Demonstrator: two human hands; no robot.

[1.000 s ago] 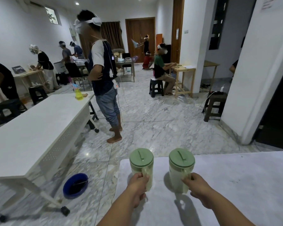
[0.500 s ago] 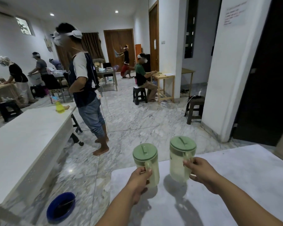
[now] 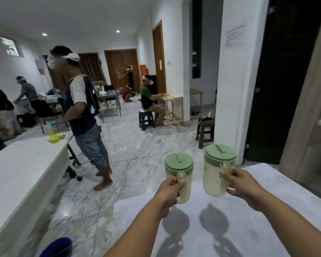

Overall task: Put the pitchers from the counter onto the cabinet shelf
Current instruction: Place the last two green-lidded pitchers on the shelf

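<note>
Head view shows me with one green-lidded pitcher in each hand, both clear of the white desk (image 3: 267, 210), their shadows lying apart from their bases. My left hand (image 3: 171, 191) has its fingers (image 3: 181, 182) clenched around the handle of the left pitcher (image 3: 179, 175), which hangs just above the desk's near-left corner. My right hand (image 3: 243, 184) is wrapped the same way on the handle of the right pitcher (image 3: 218, 171), carried a little higher. I judge the handle grip is chosen so each one stays upright with its lid level (I cannot tell whether either holds liquid; the walls look pale and translucent). They are kept just beside each other but apart, which should stop them knocking. No cabinet shelf is clearly in sight; a dark doorway (image 3: 285, 80) and a pale panel sit to my right, so the shelf is likely off that way. A standing person (image 3: 82, 112) is well apart on my left.
</note>
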